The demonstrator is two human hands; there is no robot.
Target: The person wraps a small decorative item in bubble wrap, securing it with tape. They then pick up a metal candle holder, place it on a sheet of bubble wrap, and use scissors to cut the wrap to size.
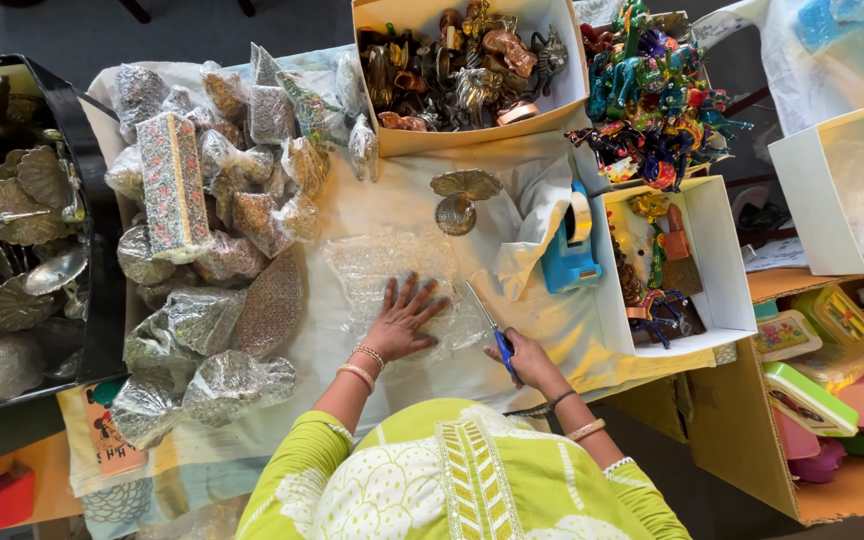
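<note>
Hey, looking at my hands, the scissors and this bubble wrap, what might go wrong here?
1. The left hand lies flat on the bubble wrap, close to the scissors in the right hand; a cut toward it might nick the fingers.
2. The wrap lies on a white sheet, so the blades might catch that too.
3. The metal leaf ornament sits just beyond the wrap; tugging the wrap might knock it.

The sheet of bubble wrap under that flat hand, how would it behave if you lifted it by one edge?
The bubble wrap is thin and clear, so probably floppy and light. The left hand presses flat on it, which suggests it shifts easily on the cloth. The scissors in the right hand would likely cut it readily.
</note>
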